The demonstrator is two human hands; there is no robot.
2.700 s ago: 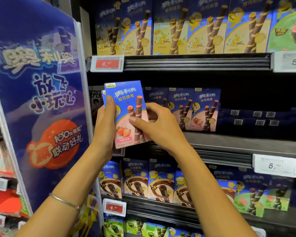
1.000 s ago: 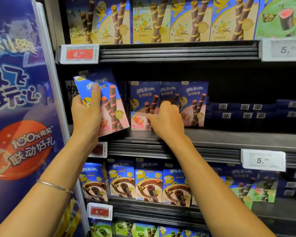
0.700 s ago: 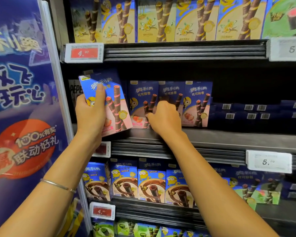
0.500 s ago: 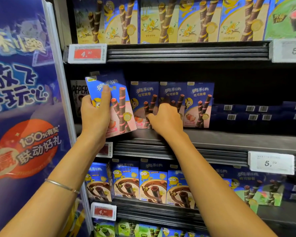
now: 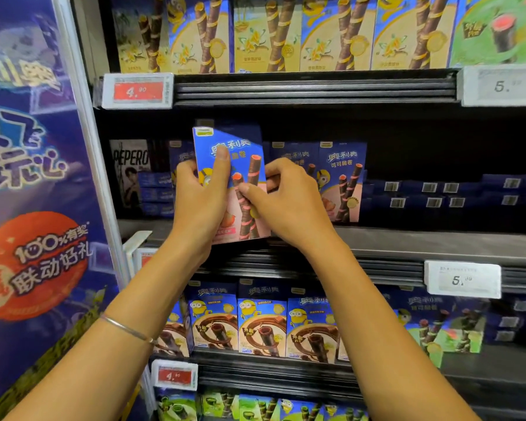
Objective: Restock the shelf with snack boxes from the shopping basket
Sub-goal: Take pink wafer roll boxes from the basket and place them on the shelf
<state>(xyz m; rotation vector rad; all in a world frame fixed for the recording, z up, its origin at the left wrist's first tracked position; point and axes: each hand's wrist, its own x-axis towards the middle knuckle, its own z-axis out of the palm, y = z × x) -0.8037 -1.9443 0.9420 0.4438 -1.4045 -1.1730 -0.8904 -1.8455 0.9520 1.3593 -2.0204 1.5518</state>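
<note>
I hold a blue and pink strawberry wafer-roll snack box (image 5: 243, 153) upright in front of the middle shelf (image 5: 407, 241). My left hand (image 5: 201, 202) grips its left side with the thumb across the front. My right hand (image 5: 289, 202) pinches its right edge. A second box seems to sit behind it in my left hand. Matching boxes (image 5: 342, 180) stand on the shelf just right of my hands. The shopping basket is out of view.
Dark blue boxes (image 5: 438, 196) lie stacked on the right of the middle shelf. Vanilla boxes (image 5: 286, 34) fill the shelf above, chocolate boxes (image 5: 261, 323) the shelf below. A blue promo panel (image 5: 34, 177) stands at the left. Price tags (image 5: 137, 91) hang on the shelf edges.
My right hand left the boxes standing on the shelf and came left to grip the held box. My left hand moved the box rightward toward the middle of the shelf opening.
</note>
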